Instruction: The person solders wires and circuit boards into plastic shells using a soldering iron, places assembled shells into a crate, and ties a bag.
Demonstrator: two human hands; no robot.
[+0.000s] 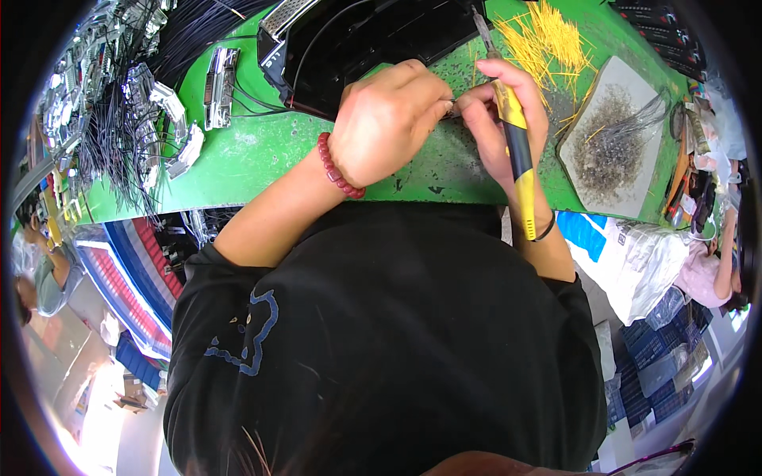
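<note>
Soldering iron (519,155) in R hand (495,147), dark pc. (454,103) in L hand (389,119)

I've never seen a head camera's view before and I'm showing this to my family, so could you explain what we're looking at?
There's no machine here, just a person's two bare hands. The one picture comes from a wide camera on their head, looking down, so edges bend and the black shirt fills the lower middle. Picture left is the person's left.

The right hand holds a yellow-and-black soldering iron, tip pointing away from the body. The left hand has its fingertips close to the right's; whatever is between them is too small to make out.

On the green table lie silver parts with dark wires, a large black case, thin yellow sticks, and a pale board covered in grey bits.
</note>
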